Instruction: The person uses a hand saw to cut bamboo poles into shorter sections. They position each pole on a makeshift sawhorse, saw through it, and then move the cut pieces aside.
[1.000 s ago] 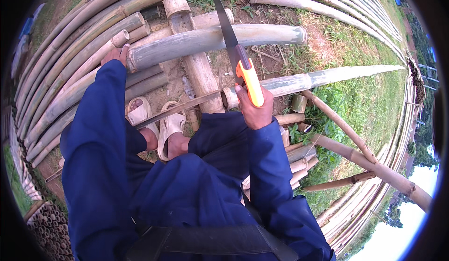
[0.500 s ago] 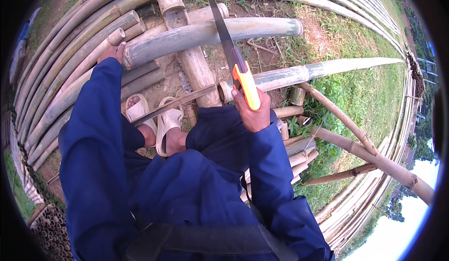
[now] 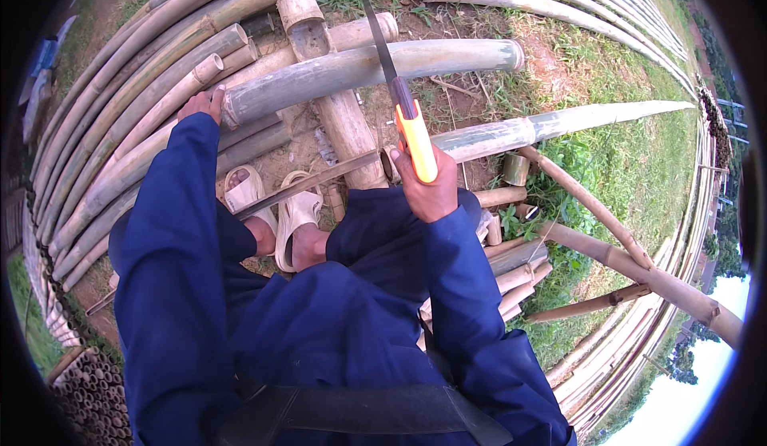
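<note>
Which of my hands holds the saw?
The right hand grips the saw by its handle; the left hand is beside one end of the thick greyish bamboo.

Saw (image 3: 404, 99) slid forward across bamboo pole (image 3: 339, 71), right hand (image 3: 431, 196) carried forward with it, slightly leftward

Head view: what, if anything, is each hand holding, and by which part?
The right hand holds the saw by its orange handle. The left hand is at one end of the thick bamboo; whether it holds it cannot be told.
</note>
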`<action>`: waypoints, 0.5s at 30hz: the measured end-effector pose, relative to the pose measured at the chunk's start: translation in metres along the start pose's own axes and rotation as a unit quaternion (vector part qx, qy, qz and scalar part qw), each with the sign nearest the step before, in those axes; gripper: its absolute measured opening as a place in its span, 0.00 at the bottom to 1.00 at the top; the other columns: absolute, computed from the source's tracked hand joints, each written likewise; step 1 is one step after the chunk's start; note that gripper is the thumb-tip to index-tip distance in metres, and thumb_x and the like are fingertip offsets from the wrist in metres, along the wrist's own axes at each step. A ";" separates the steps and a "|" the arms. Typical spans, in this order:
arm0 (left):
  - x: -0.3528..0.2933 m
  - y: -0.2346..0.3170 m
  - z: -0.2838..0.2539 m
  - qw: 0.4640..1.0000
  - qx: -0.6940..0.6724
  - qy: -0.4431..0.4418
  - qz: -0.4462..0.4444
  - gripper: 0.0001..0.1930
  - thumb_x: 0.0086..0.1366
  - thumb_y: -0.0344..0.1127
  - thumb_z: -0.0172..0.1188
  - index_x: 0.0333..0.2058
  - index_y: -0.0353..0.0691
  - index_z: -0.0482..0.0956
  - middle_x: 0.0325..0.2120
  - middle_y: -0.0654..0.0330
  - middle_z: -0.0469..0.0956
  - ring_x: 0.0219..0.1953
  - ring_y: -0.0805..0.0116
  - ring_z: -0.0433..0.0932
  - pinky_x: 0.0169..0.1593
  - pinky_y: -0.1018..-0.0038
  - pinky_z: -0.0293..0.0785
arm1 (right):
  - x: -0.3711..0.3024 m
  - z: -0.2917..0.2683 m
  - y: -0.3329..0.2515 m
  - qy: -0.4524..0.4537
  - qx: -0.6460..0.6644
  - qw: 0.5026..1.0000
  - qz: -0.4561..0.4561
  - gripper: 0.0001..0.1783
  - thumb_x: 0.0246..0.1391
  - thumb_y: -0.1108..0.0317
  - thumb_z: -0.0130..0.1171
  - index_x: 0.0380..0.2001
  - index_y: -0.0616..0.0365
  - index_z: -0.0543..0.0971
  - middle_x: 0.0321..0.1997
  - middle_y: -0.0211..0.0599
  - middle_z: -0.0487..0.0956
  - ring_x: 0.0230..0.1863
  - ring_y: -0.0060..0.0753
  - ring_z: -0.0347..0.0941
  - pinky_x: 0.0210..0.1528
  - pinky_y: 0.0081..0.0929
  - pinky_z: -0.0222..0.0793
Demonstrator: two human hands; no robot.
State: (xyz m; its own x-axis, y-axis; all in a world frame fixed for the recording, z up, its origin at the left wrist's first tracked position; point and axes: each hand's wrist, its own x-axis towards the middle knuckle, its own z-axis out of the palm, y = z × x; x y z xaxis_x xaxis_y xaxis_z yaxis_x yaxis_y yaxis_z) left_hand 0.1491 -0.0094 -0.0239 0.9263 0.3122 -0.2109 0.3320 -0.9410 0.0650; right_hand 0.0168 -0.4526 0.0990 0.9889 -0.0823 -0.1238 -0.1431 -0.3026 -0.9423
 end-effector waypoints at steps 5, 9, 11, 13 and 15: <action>-0.009 0.003 -0.001 1.000 -0.018 0.012 0.020 0.35 0.73 0.65 0.41 0.46 0.40 0.86 0.42 0.41 0.84 0.49 0.40 0.80 0.56 0.51 0.72 | -0.115 -0.056 -0.013 -0.014 -0.059 0.997 0.045 0.16 0.59 0.77 0.65 0.50 0.70 0.81 0.29 0.36 0.83 0.30 0.17 0.75 0.37 0.21 0.73; -0.003 0.014 -0.014 0.999 0.022 -0.027 -0.012 0.35 0.73 0.65 0.41 0.43 0.38 0.85 0.42 0.41 0.83 0.49 0.41 0.80 0.56 0.52 0.72 | -0.080 -0.037 -0.013 -0.001 -0.030 0.998 0.058 0.10 0.60 0.75 0.65 0.44 0.68 0.82 0.25 0.30 0.79 0.26 0.16 0.70 0.32 0.22 0.70; -0.006 0.014 -0.007 0.999 -0.031 0.002 0.014 0.36 0.73 0.66 0.41 0.44 0.37 0.85 0.44 0.40 0.82 0.51 0.42 0.80 0.58 0.53 0.71 | -0.004 -0.010 0.012 0.000 0.006 0.999 0.044 0.07 0.60 0.73 0.66 0.38 0.66 0.81 0.23 0.27 0.76 0.25 0.15 0.67 0.29 0.23 0.66; 0.001 0.007 0.001 1.000 -0.020 0.005 -0.010 0.37 0.72 0.68 0.41 0.45 0.38 0.85 0.45 0.41 0.82 0.52 0.43 0.79 0.59 0.53 0.70 | 0.016 0.004 0.019 -0.005 0.032 0.999 0.015 0.07 0.61 0.72 0.66 0.35 0.66 0.80 0.22 0.26 0.75 0.25 0.14 0.65 0.28 0.23 0.64; 0.006 -0.006 0.004 1.000 -0.022 0.009 -0.017 0.38 0.71 0.71 0.41 0.48 0.39 0.84 0.48 0.42 0.82 0.54 0.45 0.79 0.60 0.53 0.69 | 0.009 0.007 0.015 -0.017 0.041 0.999 0.016 0.07 0.61 0.72 0.66 0.35 0.66 0.80 0.23 0.26 0.75 0.25 0.14 0.65 0.28 0.23 0.65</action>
State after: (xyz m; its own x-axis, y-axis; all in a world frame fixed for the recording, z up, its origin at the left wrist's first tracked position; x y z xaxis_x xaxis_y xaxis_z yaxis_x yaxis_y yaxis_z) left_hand 0.1521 -0.0022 -0.0293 0.9171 0.3472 -0.1960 0.3710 -0.9232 0.1007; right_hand 0.0238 -0.4513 0.0821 0.9850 -0.0576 -0.1628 -0.1716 -0.2208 -0.9601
